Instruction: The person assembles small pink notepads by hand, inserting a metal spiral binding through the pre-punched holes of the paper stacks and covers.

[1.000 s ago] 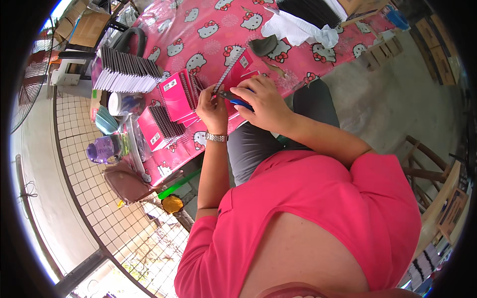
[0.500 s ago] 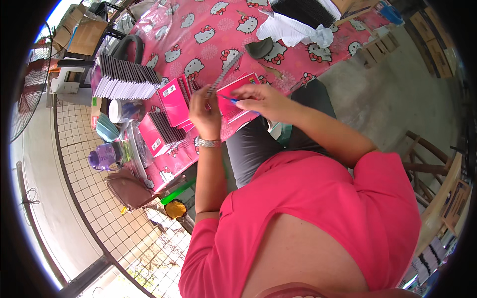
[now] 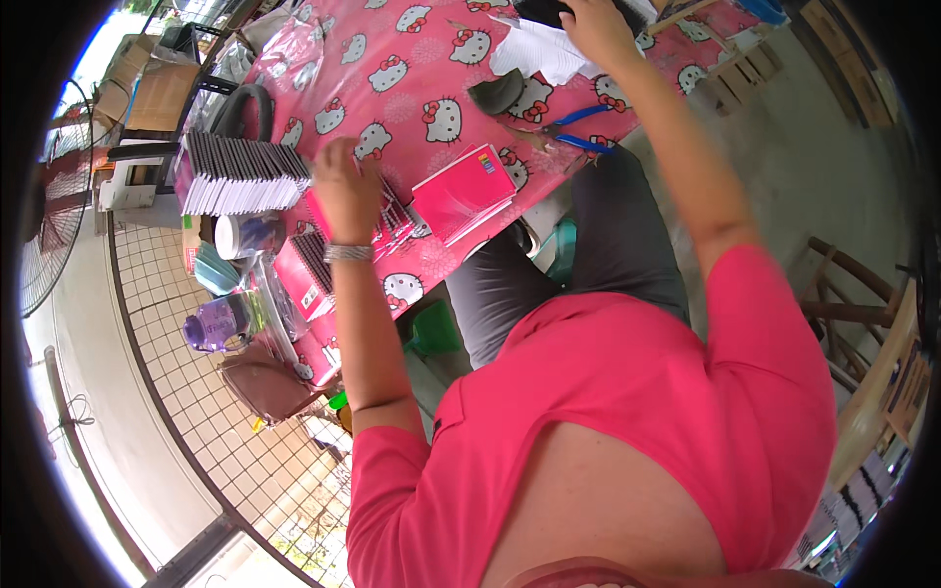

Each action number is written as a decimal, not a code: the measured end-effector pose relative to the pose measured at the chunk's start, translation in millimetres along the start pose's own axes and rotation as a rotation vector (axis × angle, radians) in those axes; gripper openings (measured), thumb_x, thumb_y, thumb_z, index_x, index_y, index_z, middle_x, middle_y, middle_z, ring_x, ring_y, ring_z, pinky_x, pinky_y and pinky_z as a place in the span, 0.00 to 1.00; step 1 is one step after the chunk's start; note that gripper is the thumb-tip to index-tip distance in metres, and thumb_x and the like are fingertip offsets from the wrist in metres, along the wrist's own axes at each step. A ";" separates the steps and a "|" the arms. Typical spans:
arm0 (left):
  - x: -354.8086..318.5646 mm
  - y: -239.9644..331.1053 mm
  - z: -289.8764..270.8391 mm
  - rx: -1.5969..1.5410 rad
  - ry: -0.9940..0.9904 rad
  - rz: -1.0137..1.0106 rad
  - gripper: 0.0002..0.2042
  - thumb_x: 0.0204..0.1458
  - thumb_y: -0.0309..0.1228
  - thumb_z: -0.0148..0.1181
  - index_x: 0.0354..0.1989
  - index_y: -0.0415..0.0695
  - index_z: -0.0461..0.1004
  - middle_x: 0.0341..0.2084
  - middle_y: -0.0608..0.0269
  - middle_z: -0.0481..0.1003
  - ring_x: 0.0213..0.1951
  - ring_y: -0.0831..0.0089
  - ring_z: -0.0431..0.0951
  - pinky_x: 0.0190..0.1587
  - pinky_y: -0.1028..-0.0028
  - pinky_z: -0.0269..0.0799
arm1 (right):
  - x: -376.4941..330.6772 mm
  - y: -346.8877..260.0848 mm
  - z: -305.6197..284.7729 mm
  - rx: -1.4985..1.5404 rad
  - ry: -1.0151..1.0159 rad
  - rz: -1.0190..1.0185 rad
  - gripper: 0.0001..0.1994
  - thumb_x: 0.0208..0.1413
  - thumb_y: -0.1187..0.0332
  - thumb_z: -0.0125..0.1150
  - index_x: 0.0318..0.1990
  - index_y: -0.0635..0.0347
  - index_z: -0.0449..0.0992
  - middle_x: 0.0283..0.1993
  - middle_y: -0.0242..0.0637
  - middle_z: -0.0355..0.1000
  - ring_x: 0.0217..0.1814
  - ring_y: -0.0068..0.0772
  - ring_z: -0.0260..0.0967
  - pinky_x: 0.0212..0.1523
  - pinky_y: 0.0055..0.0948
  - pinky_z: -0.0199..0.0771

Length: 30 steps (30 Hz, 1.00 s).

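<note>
My left hand is curled over a pile of pink spiral notebooks, gripping one at its edge; the hand covers most of it. At the far edge of the view, my right hand reaches onto a heap of black binding coils, fingers apart and partly cut off. Pliers with blue handles lie free on the table, jaws toward a dark grey scrap. Nearer to me rests a small stack of pink-covered books, with no coil visible on it.
A pink patterned cloth covers the table. Along the left stand a row of dark spiral notebooks, a white-lidded jar, more pink notebooks and a purple bottle. White paper lies by the coils.
The blue-handled pliers have left my right hand and lie on the table. That hand has swung far forward to the coils. My left hand has moved left onto the notebook pile.
</note>
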<state>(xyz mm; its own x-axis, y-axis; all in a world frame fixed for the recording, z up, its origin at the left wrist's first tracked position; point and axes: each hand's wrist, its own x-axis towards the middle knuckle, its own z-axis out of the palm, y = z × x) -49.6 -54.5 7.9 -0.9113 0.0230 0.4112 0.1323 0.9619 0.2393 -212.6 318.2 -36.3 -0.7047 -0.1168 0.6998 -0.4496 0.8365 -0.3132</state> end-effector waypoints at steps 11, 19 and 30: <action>-71.9 108.1 34.0 0.029 -0.331 0.450 0.12 0.49 0.27 0.60 0.43 0.44 0.74 0.36 0.59 0.75 0.37 0.59 0.76 0.40 0.64 0.77 | 16.1 74.4 62.0 0.025 -0.374 0.159 0.07 0.46 0.68 0.65 0.30 0.62 0.78 0.32 0.50 0.77 0.40 0.52 0.76 0.43 0.47 0.75; -38.3 94.0 -2.6 -0.042 -0.211 0.305 0.12 0.51 0.25 0.56 0.45 0.43 0.73 0.34 0.56 0.76 0.36 0.55 0.76 0.40 0.57 0.70 | 33.3 29.3 42.0 0.144 -0.068 0.232 0.09 0.44 0.71 0.60 0.34 0.60 0.80 0.31 0.51 0.77 0.41 0.55 0.75 0.44 0.48 0.74; -62.5 108.3 44.3 0.030 0.224 0.140 0.11 0.48 0.37 0.67 0.32 0.46 0.72 0.26 0.62 0.74 0.35 0.62 0.74 0.53 0.55 0.64 | -57.4 -110.1 -53.6 0.801 -0.696 -0.088 0.11 0.59 0.68 0.64 0.48 0.52 0.82 0.36 0.33 0.75 0.35 0.25 0.72 0.38 0.27 0.72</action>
<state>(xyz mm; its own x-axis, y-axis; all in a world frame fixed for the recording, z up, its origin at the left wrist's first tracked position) 4.4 60.3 -30.8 -0.7751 0.0989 0.6240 0.2363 0.9614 0.1412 -93.2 261.6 -7.6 -0.6966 -0.6523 0.2989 -0.5659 0.2434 -0.7878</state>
